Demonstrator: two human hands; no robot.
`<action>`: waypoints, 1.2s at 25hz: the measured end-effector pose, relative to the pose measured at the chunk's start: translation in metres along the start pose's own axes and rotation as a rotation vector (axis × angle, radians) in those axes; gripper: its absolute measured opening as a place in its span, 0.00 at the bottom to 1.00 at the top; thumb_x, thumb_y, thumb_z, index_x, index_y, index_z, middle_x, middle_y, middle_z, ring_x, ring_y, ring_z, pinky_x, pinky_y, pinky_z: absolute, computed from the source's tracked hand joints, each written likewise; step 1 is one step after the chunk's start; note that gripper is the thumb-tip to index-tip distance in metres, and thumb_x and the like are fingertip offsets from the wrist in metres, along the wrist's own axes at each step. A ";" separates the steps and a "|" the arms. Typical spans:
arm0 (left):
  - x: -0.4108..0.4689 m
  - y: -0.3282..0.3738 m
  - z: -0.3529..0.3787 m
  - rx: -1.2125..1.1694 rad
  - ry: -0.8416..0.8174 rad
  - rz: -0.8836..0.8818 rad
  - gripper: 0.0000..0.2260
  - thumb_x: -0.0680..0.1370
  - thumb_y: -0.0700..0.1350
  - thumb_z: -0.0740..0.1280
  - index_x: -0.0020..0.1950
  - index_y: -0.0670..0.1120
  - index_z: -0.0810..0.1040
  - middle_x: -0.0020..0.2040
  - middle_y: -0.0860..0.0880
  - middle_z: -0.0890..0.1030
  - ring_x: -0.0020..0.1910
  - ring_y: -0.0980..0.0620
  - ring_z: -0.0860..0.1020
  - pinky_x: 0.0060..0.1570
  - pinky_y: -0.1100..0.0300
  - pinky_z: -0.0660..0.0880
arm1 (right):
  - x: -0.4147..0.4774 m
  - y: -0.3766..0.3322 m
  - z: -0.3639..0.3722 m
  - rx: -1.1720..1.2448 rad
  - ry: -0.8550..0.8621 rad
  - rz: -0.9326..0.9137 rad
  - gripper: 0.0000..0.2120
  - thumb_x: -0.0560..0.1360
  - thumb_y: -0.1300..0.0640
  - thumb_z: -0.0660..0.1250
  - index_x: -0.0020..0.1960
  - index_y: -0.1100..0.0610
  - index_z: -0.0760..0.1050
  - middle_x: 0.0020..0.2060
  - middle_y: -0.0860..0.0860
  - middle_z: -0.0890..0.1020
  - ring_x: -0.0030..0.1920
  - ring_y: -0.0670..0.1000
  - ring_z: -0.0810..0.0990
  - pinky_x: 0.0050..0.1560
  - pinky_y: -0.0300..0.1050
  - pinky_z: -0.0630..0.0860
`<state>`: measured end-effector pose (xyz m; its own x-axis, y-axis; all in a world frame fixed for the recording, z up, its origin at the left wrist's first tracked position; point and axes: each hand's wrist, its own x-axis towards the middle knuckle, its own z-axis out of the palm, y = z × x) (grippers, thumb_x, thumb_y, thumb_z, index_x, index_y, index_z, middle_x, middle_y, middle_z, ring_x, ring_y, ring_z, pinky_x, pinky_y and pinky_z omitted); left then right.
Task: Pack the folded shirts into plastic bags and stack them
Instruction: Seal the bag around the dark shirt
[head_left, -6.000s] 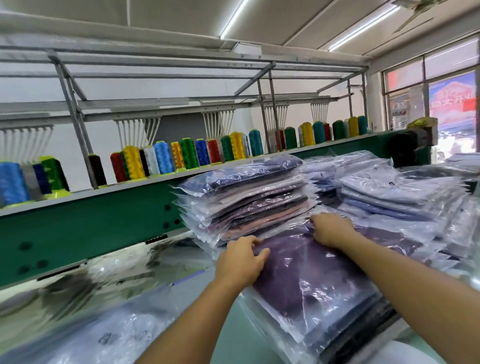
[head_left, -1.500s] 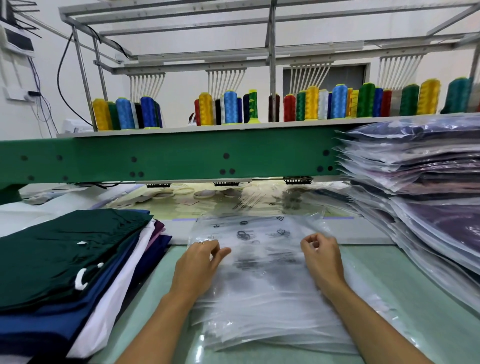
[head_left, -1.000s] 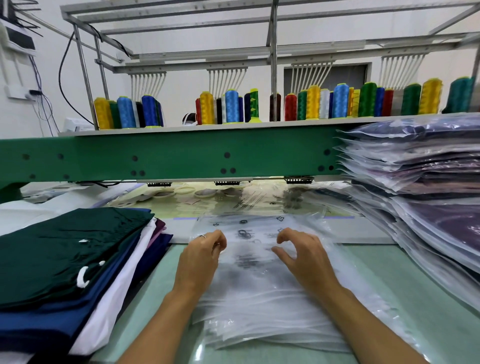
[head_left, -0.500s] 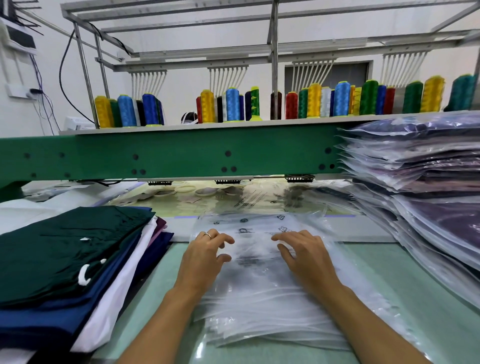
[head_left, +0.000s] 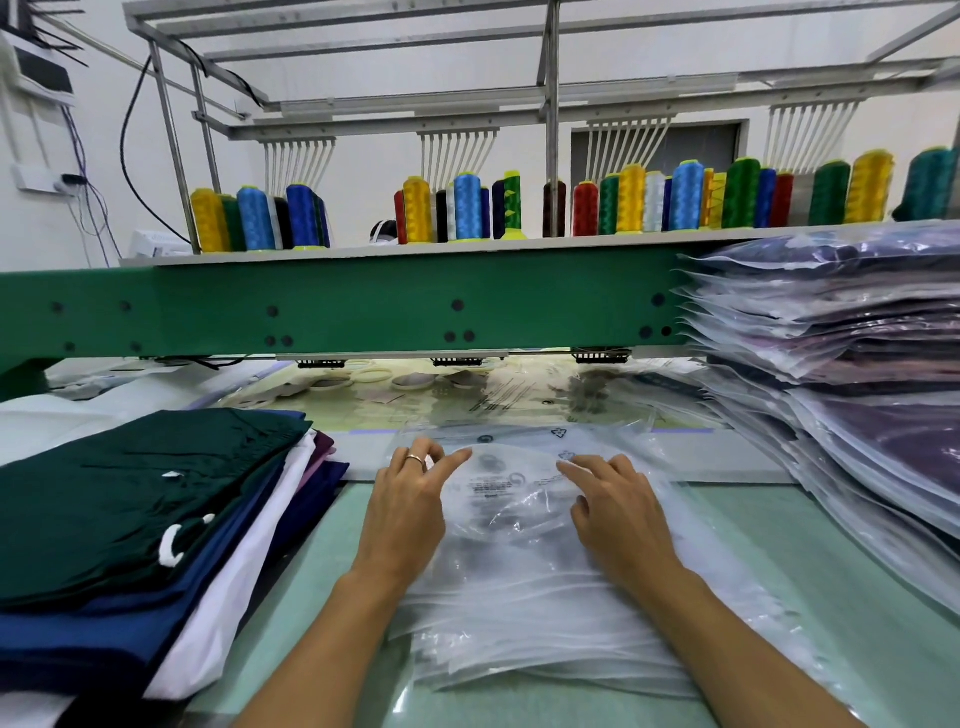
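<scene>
A pile of empty clear plastic bags (head_left: 524, 597) lies flat on the pale green table in front of me. My left hand (head_left: 408, 512) rests on its left part, fingers spread, a ring on one finger. My right hand (head_left: 618, 512) lies on the right part, fingertips on the top bag's printed end, which bulges up a little between the hands. Folded shirts (head_left: 130, 519) are stacked at the left, dark green on top, then navy, white and purple. Bagged shirts (head_left: 852, 374) are stacked high at the right.
A green machine beam (head_left: 337, 306) runs across behind the table, carrying a shelf with several coloured thread cones (head_left: 685, 197). Under it lie white rings (head_left: 374, 374) and loose plastic. A metal frame stands overhead. Cables hang on the left wall.
Six seconds ago both hands pressed on a bagged purple shirt at the right stack. Since then my view has turned left, and both hands have slid and spread their fingers on the empty bags.
</scene>
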<state>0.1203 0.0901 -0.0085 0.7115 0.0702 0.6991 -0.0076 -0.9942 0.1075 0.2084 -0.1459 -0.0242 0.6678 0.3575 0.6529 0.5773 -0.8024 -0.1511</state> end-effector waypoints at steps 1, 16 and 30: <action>0.000 0.001 -0.001 0.015 0.009 -0.003 0.37 0.66 0.23 0.67 0.70 0.51 0.78 0.57 0.49 0.78 0.50 0.43 0.75 0.44 0.50 0.75 | 0.000 0.000 -0.001 -0.018 0.001 0.019 0.25 0.75 0.63 0.65 0.71 0.51 0.75 0.66 0.44 0.78 0.58 0.53 0.73 0.55 0.47 0.71; 0.000 0.010 -0.010 -0.115 0.239 -0.113 0.39 0.64 0.21 0.59 0.73 0.45 0.69 0.71 0.51 0.76 0.51 0.44 0.82 0.48 0.46 0.81 | 0.004 -0.006 -0.010 -0.020 0.395 0.048 0.31 0.61 0.78 0.64 0.55 0.51 0.79 0.61 0.51 0.81 0.58 0.57 0.78 0.52 0.51 0.70; -0.011 0.001 0.022 -0.112 -0.646 -0.029 0.21 0.84 0.58 0.56 0.78 0.61 0.65 0.80 0.55 0.63 0.78 0.50 0.62 0.76 0.52 0.61 | -0.004 0.007 0.000 0.186 -0.511 0.012 0.20 0.74 0.28 0.53 0.49 0.43 0.72 0.45 0.40 0.70 0.51 0.45 0.69 0.50 0.46 0.67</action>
<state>0.1278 0.0865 -0.0321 0.9910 -0.0009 0.1336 -0.0302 -0.9757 0.2170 0.2098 -0.1527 -0.0275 0.7914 0.5728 0.2135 0.6107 -0.7264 -0.3151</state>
